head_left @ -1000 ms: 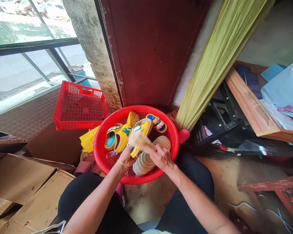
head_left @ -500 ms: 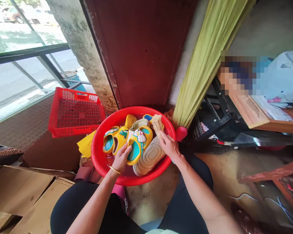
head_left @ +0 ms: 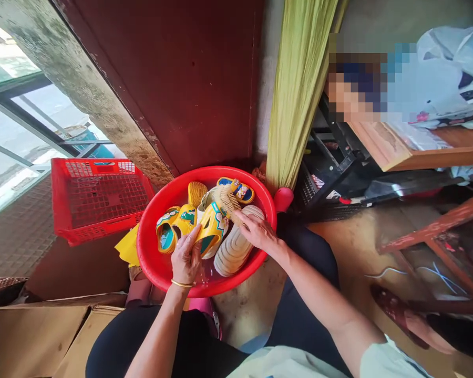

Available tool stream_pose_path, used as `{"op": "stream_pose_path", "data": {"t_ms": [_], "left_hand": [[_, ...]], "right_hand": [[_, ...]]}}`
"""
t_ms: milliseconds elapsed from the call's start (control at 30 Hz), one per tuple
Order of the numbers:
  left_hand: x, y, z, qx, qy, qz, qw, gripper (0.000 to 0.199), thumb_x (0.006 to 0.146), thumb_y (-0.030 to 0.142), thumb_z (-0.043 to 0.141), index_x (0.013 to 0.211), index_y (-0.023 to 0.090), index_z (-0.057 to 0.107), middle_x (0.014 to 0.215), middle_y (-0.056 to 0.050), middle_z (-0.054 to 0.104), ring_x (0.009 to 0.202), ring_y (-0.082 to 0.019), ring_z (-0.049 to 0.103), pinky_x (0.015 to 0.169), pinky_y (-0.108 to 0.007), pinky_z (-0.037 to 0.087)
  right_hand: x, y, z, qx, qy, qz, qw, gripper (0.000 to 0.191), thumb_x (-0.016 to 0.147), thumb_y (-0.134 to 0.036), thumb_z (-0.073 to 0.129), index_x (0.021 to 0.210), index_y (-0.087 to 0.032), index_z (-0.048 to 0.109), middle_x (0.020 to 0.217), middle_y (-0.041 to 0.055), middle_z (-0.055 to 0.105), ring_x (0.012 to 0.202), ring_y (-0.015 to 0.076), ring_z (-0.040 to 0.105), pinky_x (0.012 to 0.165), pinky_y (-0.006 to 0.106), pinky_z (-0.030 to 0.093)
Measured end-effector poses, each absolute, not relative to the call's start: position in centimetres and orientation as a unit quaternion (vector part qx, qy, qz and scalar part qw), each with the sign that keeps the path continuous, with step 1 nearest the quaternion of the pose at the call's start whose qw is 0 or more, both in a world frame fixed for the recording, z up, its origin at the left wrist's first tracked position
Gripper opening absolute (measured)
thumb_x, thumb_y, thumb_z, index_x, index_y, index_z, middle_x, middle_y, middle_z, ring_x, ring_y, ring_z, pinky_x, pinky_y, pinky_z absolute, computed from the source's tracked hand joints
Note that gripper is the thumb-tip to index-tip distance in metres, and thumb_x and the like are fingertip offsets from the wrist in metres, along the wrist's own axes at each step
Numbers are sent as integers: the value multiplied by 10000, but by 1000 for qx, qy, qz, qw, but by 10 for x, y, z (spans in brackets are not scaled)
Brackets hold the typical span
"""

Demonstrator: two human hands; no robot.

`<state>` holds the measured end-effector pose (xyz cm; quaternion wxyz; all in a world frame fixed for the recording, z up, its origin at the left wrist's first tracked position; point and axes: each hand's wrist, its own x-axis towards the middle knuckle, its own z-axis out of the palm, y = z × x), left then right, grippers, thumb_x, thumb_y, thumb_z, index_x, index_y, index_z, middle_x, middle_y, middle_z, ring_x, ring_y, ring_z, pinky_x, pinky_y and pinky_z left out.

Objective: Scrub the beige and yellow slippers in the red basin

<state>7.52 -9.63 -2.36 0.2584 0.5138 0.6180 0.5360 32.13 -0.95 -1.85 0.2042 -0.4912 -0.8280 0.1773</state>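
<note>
- My left hand (head_left: 186,257) is clamped on the near end of a yellow shoe (head_left: 208,227), tilted over the middle of a red basin (head_left: 144,241), its cartoon trim facing the basin's right side.
- My right hand (head_left: 258,229) closes around the handle of a bristle brush (head_left: 227,199), just beside the shoe's trimmed upper; whether the bristles touch it, I cannot tell.
- Sole up in the basin's right half lies a pale-soled shoe (head_left: 234,252), directly under my right hand. Two green-lined yellow clogs (head_left: 166,231) crowd the basin's left side, and a blue-and-yellow slipper (head_left: 242,193) rests by its far rim.
- Water (head_left: 211,275) shows near the basin's front rim; wet rubber, I judge, could twist out of my left hand under a hard stroke and drop back among the other pairs.
- The raised trim looks the likeliest trouble spot: stiff bristles dragged across its edges could catch and lift a piece.
- A stroke that overshoots the shoe could carry the brush into the neighbouring footwear or, if my left fingers sit in its path, across my knuckles.
- Beyond the basin's left rim sits a red crate (head_left: 102,194); my own pink shoe (head_left: 205,310) stands just below the basin's front, where a sharp flick could send splashes.
</note>
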Motion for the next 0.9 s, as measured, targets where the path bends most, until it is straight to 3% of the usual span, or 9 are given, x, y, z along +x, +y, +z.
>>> {"op": "stream_pose_path", "data": {"t_ms": [100,200,400,467,533,600,700,767,900], "left_hand": [[63,-86,-25,466,643,575,196,411,886,386,677,1269,238,707,1279,-85,698,1248,-280,614,1114,-370,444],[34,-67,-35,406,684,587,149,513,904,447,617,1348,190,636,1326,-107,670,1196,-256,632,1075,-370,467],[-13,-38,-69,315,777,506,203,508,827,425,598,1223,109,638,1068,-95,697,1090,-271,639,1013,-433,490],[-10,-40,-68,311,795,493,168,487,811,390,613,1213,114,633,1090,-104,687,1136,-296,620,1031,-463,476],[6,-47,-57,352,784,508,62,495,831,365,617,1267,130,606,1273,-150,639,1293,-327,536,1121,-499,402],[32,-58,-43,444,738,508,-4,463,875,363,608,1293,163,599,1435,-173,553,1428,-335,418,1208,-513,291],[86,-72,-35,570,649,463,197,363,843,374,701,1177,233,673,1284,-135,658,1329,-326,539,1188,-462,350],[119,-77,-45,628,599,370,333,466,753,373,810,1190,260,690,1311,-137,658,1343,-357,535,1190,-468,355],[159,-75,-77,709,629,175,268,946,631,426,892,1461,183,509,1616,-257,352,1511,-474,275,1206,-618,240]], "right_hand": [[327,-11,-21,-512,-808,227,180,549,984,-262,518,1532,-265,505,1315,78,710,1130,241,683,1004,347,526],[334,-7,-25,-506,-790,268,219,545,977,-255,522,1522,-243,509,1356,67,691,1177,220,668,1041,330,505],[342,5,-24,-526,-718,315,329,527,932,-235,579,1459,-223,571,1404,70,656,1265,213,616,1119,359,457],[347,9,-23,-548,-670,354,355,526,927,-258,606,1452,-227,573,1328,68,698,1134,211,681,1035,364,524],[352,12,-22,-550,-617,419,376,528,945,-303,603,1465,-226,552,1144,54,757,911,191,724,848,331,596],[355,13,-22,-529,-576,483,394,522,969,-339,574,1472,-207,537,961,32,758,735,164,701,650,263,580],[352,11,-22,-487,-547,535,421,502,980,-352,555,1448,-171,551,873,19,719,621,121,639,520,192,493],[348,9,-23,-474,-545,548,422,497,978,-373,560,1437,-181,560,866,12,706,558,97,593,496,188,478],[343,8,-27,-479,-569,519,421,444,951,-374,612,1365,-213,620,920,25,720,634,124,627,573,230,539]]}}
